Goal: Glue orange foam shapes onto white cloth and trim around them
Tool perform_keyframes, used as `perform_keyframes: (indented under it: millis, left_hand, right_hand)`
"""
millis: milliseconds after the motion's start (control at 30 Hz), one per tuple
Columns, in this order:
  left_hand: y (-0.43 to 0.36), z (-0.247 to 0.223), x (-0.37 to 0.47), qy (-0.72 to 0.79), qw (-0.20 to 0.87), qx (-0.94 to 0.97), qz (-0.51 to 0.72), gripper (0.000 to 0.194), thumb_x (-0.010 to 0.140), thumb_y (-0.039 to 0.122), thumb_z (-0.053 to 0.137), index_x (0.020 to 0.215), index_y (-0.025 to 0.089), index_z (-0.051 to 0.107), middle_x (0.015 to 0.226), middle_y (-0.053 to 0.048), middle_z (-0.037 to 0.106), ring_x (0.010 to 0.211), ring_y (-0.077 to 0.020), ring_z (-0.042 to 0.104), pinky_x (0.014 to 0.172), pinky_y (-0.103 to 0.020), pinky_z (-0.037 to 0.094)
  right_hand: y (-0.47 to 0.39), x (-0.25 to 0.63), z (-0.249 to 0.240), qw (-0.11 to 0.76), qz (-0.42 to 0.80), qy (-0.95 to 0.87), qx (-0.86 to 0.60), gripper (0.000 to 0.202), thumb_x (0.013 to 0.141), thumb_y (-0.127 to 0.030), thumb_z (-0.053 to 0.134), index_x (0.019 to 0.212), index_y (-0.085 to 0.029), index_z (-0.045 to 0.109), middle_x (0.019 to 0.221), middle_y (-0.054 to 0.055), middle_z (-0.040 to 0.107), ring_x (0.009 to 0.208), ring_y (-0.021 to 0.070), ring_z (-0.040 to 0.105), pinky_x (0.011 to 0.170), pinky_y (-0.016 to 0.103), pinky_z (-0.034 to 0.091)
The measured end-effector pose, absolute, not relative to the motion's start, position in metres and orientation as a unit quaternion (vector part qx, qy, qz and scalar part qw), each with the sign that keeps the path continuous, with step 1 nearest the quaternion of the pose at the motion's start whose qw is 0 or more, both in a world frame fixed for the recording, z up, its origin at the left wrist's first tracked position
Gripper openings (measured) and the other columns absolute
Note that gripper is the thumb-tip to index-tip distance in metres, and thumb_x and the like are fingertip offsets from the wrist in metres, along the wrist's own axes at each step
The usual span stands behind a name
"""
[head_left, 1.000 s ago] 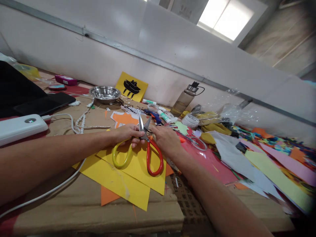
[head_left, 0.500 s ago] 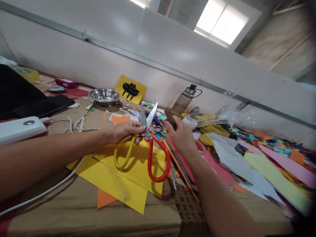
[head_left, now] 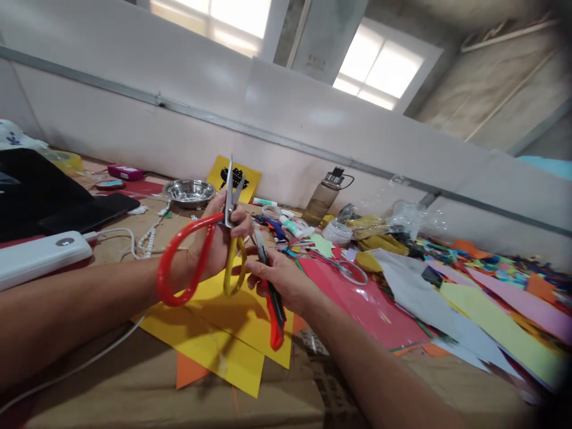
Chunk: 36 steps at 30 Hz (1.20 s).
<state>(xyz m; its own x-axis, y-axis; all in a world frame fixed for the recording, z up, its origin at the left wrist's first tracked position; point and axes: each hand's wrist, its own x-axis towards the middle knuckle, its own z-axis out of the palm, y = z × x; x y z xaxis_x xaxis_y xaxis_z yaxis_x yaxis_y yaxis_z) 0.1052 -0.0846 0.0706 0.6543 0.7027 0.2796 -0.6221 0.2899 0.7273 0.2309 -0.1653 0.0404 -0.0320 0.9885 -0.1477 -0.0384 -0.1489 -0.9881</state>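
My left hand (head_left: pixel 213 238) grips scissors (head_left: pixel 229 202) near the pivot, blades up and slightly parted. Their red handle loop hangs toward me at the left and the yellow loop points down. In my right hand (head_left: pixel 279 271) is a red and black utility knife (head_left: pixel 276 310), its blade end pointing up, close beside the yellow loop. Both tools are held above overlapping yellow paper sheets (head_left: pixel 243 369). Behind my left hand, a yellow card (head_left: pixel 254 179) with a black beaded shape leans on the wall, partly covered by the scissors.
A steel bowl (head_left: pixel 190 193) sits behind my left arm, with a white power bank (head_left: pixel 44 256) and its cable at left. Glue sticks (head_left: pixel 292 226), a bottle (head_left: pixel 324 199) and a red sheet (head_left: pixel 348 298) lie beyond my right hand. Paper scraps (head_left: pixel 482 310) are heaped at right.
The scissors have turned over in my left hand, bringing the red loop to the left. My right hand has come left and down, and the utility knife now shows clearly in it.
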Motion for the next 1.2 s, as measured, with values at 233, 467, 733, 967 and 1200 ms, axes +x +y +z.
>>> perform_keyframes:
  millis: [233, 467, 733, 967, 1200]
  left_hand:
    - [-0.064, 0.065, 0.107, 0.088, 0.806, 0.456, 0.367, 0.038, 0.094, 0.05, 0.044, 0.077, 0.018, 0.053, 0.069, -0.002, 0.056, 0.062, -0.0118, 0.055, 0.06, -0.023, 0.048]
    - [-0.024, 0.048, 0.103, 0.176, 0.813, 0.496, 0.248, 0.039, 0.093, 0.05, 0.048, 0.083, 0.013, 0.056, 0.074, -0.008, 0.066, 0.06, -0.0143, 0.062, 0.062, -0.029, 0.053]
    - [-0.034, 0.016, 0.111, 0.237, 0.757, 0.579, 0.187, 0.036, 0.092, 0.041, 0.053, 0.066, 0.016, 0.051, 0.049, 0.005, 0.045, 0.037, -0.0053, 0.035, 0.043, -0.021, 0.044]
    - [-0.041, 0.021, 0.108, 0.255, 0.739, 0.607, 0.139, 0.044, 0.092, 0.045, 0.051, 0.058, 0.016, 0.049, 0.044, 0.004, 0.041, 0.036, -0.006, 0.034, 0.042, -0.02, 0.041]
    - [-0.057, 0.021, 0.107, 0.231, 0.75, 0.618, 0.05, 0.041, 0.083, 0.05, 0.063, 0.062, 0.015, 0.056, 0.045, 0.004, 0.046, 0.036, -0.0066, 0.039, 0.04, -0.019, 0.04]
  right_hand:
    - [-0.156, 0.24, 0.037, 0.521, 0.485, -0.408, -0.572, 0.036, 0.065, -0.045, 0.074, 0.074, -0.017, 0.053, 0.052, -0.007, 0.055, 0.034, 0.0016, 0.035, 0.033, 0.015, 0.022]
    - [-0.154, 0.281, 0.051, 0.517, 0.407, -0.397, -0.64, 0.027, 0.065, -0.034, 0.074, 0.071, -0.018, 0.053, 0.049, -0.008, 0.054, 0.032, 0.0019, 0.035, 0.031, 0.014, 0.023]
    - [-0.158, 0.304, 0.057, 0.376, 0.377, -0.488, -0.691, 0.024, 0.071, -0.039, 0.071, 0.072, -0.019, 0.057, 0.049, -0.005, 0.055, 0.034, 0.0048, 0.034, 0.034, 0.019, 0.026]
    - [-0.163, 0.322, 0.071, 0.32, 0.141, -0.597, -0.722, 0.034, 0.087, -0.05, 0.049, 0.089, -0.019, 0.061, 0.069, -0.001, 0.06, 0.052, 0.0103, 0.045, 0.051, 0.024, 0.036]
    - [-0.153, 0.309, 0.055, 0.218, 0.025, -0.67, -0.709, 0.024, 0.094, -0.031, 0.044, 0.103, -0.016, 0.06, 0.085, 0.005, 0.066, 0.074, 0.017, 0.057, 0.066, 0.026, 0.037]
